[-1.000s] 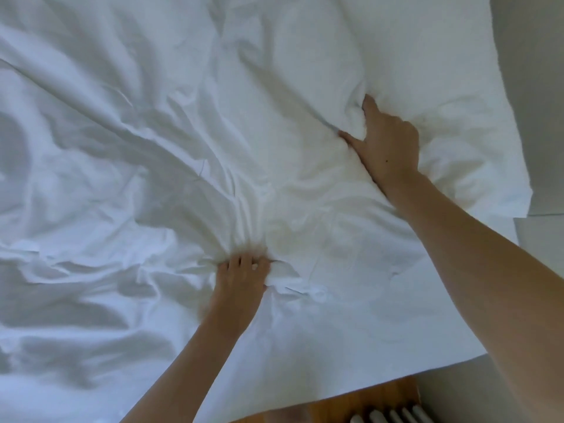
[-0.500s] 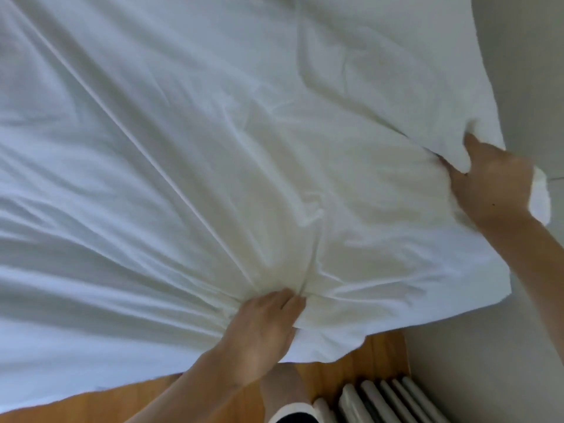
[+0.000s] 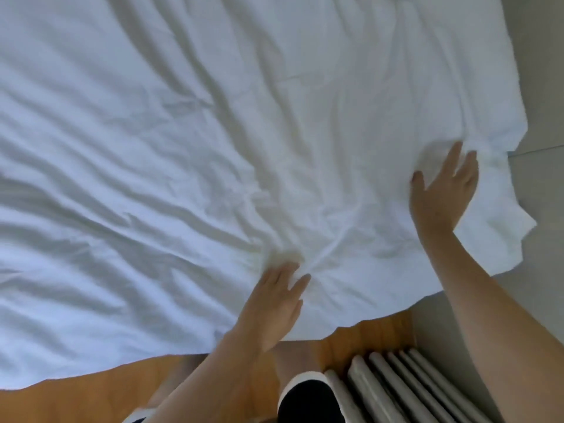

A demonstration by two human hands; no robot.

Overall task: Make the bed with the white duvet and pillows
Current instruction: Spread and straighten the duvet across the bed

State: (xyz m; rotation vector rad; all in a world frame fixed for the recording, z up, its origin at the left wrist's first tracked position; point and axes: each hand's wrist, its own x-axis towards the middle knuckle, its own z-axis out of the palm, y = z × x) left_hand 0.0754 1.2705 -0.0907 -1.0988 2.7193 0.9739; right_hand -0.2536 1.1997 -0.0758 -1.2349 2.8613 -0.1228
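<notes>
Duvet (image 3: 213, 148) let go, finally flat-ish

Bunched grips were dropped; both hands, left (image 3: 274, 303) and right (image 3: 442, 193), were spread flat, lower right.

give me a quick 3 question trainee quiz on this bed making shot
1. True or false: the left hand grips a bunched fold of the white duvet.
2. Which hand lies nearer the duvet's corner by the wall? A) left B) right
3. Fill in: the ribbed thing on the wooden floor at bottom right is a ____.

Key: 1 false, its fingers lie flat on the cloth. 2 B, the right hand. 3 radiator.
</notes>
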